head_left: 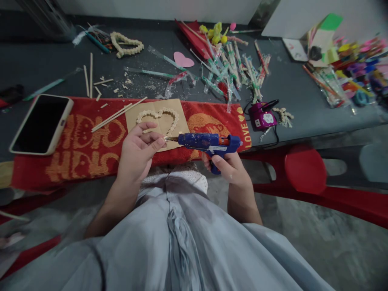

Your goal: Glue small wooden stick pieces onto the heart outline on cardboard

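My right hand is wrapped round the handle of a blue hot glue gun, which points left. Between the thumb and fingers of my left hand is a small pale piece of stick, right at the gun's nozzle. Just beyond them, a heart outline of short stick pieces lies on a sheet of brown paper; my left fingers cover part of it. Two long thin sticks rest on the red towel, left of the paper.
A phone lies at the towel's left end. Cut stick bits, a finished-looking heart frame, a pink paper heart and wrapped sticks are spread behind. To the right stands a purple socket block; red stools are beside me.
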Available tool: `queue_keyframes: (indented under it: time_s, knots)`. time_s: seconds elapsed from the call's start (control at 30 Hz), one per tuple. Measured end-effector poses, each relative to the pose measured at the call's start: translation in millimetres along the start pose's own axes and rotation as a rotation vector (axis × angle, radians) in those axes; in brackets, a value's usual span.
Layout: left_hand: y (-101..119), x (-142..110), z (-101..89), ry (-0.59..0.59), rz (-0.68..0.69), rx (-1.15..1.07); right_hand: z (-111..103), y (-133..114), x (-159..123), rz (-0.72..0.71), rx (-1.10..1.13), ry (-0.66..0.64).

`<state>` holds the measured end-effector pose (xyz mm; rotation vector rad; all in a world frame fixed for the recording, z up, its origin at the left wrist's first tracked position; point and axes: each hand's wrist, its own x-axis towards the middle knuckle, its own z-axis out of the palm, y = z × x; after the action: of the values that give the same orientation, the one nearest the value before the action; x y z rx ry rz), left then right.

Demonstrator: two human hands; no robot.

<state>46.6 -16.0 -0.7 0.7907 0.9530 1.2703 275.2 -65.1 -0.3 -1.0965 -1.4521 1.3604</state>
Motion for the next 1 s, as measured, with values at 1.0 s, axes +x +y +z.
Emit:
queue_keyframes:
  time_s: [1.0]
  knots:
    - [-2.7, 9.5, -17.2, 0.143, -0.011, -0.030, -66.0, 43.5, 63.1, -0.030, -1.281, 0.410]
